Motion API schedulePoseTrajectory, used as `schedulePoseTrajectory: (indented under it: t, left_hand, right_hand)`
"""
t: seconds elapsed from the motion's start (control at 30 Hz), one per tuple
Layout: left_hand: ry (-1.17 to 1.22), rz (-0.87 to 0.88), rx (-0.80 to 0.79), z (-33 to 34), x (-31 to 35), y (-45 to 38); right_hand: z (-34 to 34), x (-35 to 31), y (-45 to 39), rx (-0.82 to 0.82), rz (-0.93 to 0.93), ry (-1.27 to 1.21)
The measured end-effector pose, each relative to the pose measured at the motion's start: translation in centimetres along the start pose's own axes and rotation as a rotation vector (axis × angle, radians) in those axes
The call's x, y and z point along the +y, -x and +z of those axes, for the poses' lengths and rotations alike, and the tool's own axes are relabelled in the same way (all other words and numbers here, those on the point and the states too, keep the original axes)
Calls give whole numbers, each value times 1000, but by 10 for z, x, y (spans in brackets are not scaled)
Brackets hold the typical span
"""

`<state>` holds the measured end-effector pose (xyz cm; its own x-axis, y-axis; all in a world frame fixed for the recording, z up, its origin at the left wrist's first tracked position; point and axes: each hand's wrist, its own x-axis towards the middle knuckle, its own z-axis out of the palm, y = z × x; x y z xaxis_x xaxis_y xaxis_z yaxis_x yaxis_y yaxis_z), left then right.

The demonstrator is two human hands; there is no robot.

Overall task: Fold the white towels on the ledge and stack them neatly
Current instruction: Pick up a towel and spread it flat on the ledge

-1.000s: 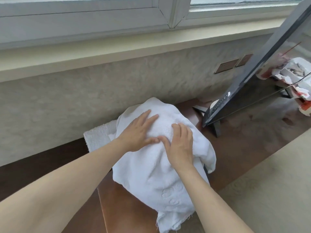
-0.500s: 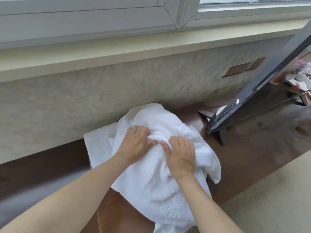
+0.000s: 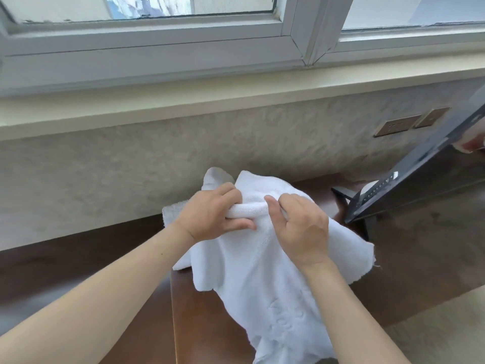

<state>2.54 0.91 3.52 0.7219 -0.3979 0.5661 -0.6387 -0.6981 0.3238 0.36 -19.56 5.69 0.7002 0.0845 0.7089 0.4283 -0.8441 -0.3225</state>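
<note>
Head view: both hands (image 3: 262, 219) pinch towel (image 3: 262, 279) hanging lengthwise toward viewer.

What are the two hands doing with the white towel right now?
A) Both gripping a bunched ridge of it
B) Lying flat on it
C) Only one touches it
A: the left hand and right hand both curl round a raised fold of the white towel.

1. Left hand (image 3: 212, 214) and right hand (image 3: 301, 227): lay flat on the rumpled white terry towel (image 3: 252, 264) a second ago; now curled, gripping a bunched ridge of cloth between them.
2. Towel: pulled up off the brown wooden ledge (image 3: 204, 316); lower edges now hanging loose.
3. Folded white towel underneath (image 3: 170, 211): more exposed at left.
</note>
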Motion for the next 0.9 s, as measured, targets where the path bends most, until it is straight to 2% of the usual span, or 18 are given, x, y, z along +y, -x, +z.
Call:
schedulePoseTrajectory:
  t: [0.13, 0.2, 0.3, 0.53, 0.67, 0.9]
  left_hand:
    - [108, -241, -249, -35, 13, 1]
    - [222, -307, -310, -45, 19, 8]
    - [396, -419, -252, -59, 24, 19]
    - [504, -648, -143, -134, 2, 73]
    - [602, -700, -54, -191, -14, 134]
    - [550, -844, -66, -281, -62, 278]
  right_hand:
    - [-15, -25, -23, -33, -20, -101]
    - [-22, -43, -32, -74, -35, -173]
    - [-28, -75, -42, -116, -83, -255]
    - [-37, -181, -54, -154, -138, -359]
    - [-32, -264, -48, -176, -182, -404]
    - [3, -389, -18, -251, -137, -493]
